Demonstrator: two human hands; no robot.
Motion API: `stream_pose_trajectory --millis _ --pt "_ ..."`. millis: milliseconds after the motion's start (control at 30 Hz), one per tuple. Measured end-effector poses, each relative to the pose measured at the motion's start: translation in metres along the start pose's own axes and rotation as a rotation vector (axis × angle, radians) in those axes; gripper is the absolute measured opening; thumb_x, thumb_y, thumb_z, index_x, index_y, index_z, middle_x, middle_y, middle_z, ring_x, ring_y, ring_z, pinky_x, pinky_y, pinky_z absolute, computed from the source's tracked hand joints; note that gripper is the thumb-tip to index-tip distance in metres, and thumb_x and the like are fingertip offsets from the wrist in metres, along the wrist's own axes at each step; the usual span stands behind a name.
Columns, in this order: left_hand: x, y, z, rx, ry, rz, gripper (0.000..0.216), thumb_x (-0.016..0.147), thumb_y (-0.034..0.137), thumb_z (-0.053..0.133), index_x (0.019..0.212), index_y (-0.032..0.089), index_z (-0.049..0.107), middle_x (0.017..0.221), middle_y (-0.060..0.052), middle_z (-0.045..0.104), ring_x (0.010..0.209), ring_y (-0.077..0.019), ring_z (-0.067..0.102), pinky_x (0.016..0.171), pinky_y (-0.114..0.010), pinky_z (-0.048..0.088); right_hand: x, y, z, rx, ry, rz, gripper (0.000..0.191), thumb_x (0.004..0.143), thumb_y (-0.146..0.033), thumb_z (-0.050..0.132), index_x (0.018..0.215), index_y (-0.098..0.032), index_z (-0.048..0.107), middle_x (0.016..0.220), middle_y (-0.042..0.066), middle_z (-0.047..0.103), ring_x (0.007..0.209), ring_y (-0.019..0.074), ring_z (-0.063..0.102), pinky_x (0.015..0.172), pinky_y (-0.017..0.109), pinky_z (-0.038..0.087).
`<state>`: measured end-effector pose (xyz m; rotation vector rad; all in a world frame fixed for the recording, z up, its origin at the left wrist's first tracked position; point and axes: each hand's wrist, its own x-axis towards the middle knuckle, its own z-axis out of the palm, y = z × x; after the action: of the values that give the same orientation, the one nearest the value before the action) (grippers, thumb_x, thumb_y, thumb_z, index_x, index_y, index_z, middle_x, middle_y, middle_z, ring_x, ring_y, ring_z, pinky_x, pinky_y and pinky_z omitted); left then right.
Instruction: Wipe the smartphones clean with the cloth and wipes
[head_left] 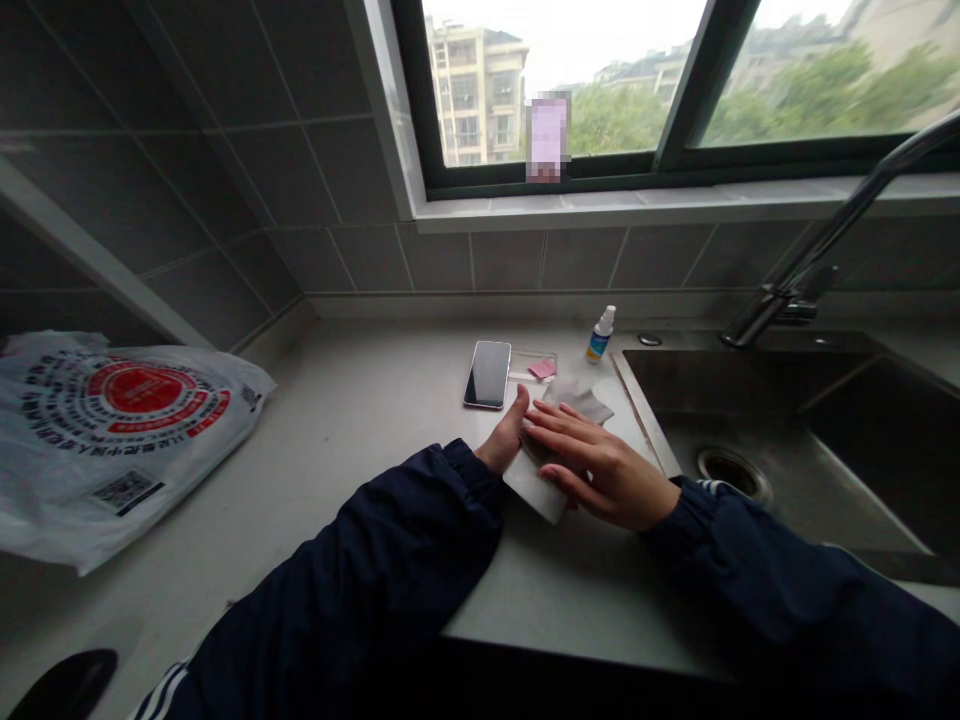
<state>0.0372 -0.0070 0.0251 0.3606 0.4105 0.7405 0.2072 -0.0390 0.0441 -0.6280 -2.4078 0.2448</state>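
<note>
Right hand [596, 468] on white cloth [531, 488], left hand [504, 435] beside phone [487, 375] (screen dark)

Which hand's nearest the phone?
The left hand: its thumb rises just beside the phone without visibly touching it. The right hand lies farther off, over the grey cloth.

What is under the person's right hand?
Under the right hand there is a crumpled grey cloth and a flat white piece. Only their edges stick out. The hand covers the middle of them, so I cannot see what else might be there.
</note>
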Motion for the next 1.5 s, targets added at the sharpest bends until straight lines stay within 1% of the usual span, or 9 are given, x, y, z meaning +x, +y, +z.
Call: stream_pose_trajectory --millis 167,300,400,500,700,833,1033,1267,1500 --pt "-0.004 0.000 0.000 0.017 -0.052 0.063 0.077 0.104 0.058 0.014 0.155 0.006 0.035 0.122 -0.019 0.070 0.107 -0.0250 0.071 0.103 -0.037 0.047 -0.001 0.003 0.002 -0.049 0.174 0.141 0.040 0.100 -0.023 0.054 0.140 -0.021 0.060 0.146 0.010 0.060 0.145 0.0265 0.046 0.119 0.051 0.044" --pt "-0.005 0.003 -0.003 0.088 -0.120 0.016 0.076 0.103 0.060 0.012 0.157 0.011 0.034 0.113 -0.017 0.072 0.090 -0.0257 0.074 0.092 -0.039 0.053 0.000 0.009 0.002 -0.101 0.140 0.181 0.036 0.101 -0.026 0.053 0.135 -0.020 0.064 0.145 0.010 0.061 0.145 0.0276 0.046 0.120 0.052 0.042" --pt "-0.003 0.005 -0.007 0.126 -0.157 -0.056 0.083 0.101 0.061 0.002 0.155 0.009 0.035 0.107 -0.019 0.074 0.088 -0.0279 0.075 0.090 -0.042 0.054 0.000 0.012 0.001 -0.155 0.122 0.244 0.039 0.102 -0.029 0.051 0.137 -0.015 0.062 0.146 0.014 0.060 0.145 0.0287 0.046 0.120 0.052 0.042" --pt "-0.001 0.007 -0.011 0.168 -0.174 -0.122 0.087 0.099 0.065 0.003 0.155 0.007 0.036 0.107 -0.021 0.074 0.086 -0.0311 0.075 0.090 -0.047 0.053 0.000 0.013 0.000 -0.190 0.121 0.307 0.042 0.103 -0.032 0.049 0.138 -0.012 0.060 0.148 0.017 0.058 0.145 0.0303 0.046 0.119 0.054 0.043" --pt "0.000 0.001 -0.005 0.067 -0.089 0.026 0.078 0.103 0.060 0.013 0.150 0.006 0.045 0.118 -0.019 0.072 0.105 -0.0249 0.073 0.102 -0.036 0.049 0.000 0.009 0.001 -0.154 0.017 0.134 0.042 0.102 -0.032 0.053 0.140 -0.014 0.058 0.146 0.015 0.059 0.147 0.0317 0.042 0.120 0.059 0.039" --pt "0.000 0.000 -0.003 0.065 -0.057 0.061 0.075 0.104 0.058 0.017 0.149 0.005 0.046 0.121 -0.020 0.071 0.110 -0.0249 0.071 0.105 -0.035 0.047 0.001 0.009 0.002 -0.145 0.021 0.127 0.038 0.102 -0.031 0.052 0.137 -0.018 0.059 0.143 0.013 0.063 0.143 0.0295 0.049 0.119 0.058 0.041" --pt "-0.003 0.005 -0.009 0.192 -0.153 -0.111 0.088 0.098 0.070 0.013 0.155 0.008 0.038 0.107 -0.020 0.074 0.088 -0.0306 0.075 0.092 -0.043 0.052 0.000 0.015 0.000 -0.201 0.072 0.293 0.043 0.104 -0.035 0.047 0.138 -0.012 0.059 0.146 0.018 0.058 0.145 0.0307 0.045 0.119 0.054 0.043" --pt "-0.008 0.008 0.000 0.359 -0.102 -0.175 0.100 0.093 0.070 -0.007 0.152 0.004 0.039 0.086 -0.019 0.074 0.070 -0.0308 0.073 0.079 -0.044 0.054 -0.001 0.017 0.003 -0.235 0.077 0.401 0.057 0.105 -0.041 0.043 0.149 -0.006 0.047 0.156 0.021 0.046 0.148 0.0310 0.040 0.121 0.053 0.039" --pt "-0.007 0.007 -0.008 0.346 -0.263 -0.101 0.103 0.088 0.080 0.000 0.149 0.011 0.045 0.091 -0.021 0.072 0.075 -0.0356 0.073 0.068 -0.048 0.056 -0.001 0.021 0.001 -0.225 0.217 0.467 0.049 0.103 -0.041 0.045 0.135 -0.008 0.062 0.135 0.021 0.066 0.127 0.0313 0.063 0.111 0.050 0.051"
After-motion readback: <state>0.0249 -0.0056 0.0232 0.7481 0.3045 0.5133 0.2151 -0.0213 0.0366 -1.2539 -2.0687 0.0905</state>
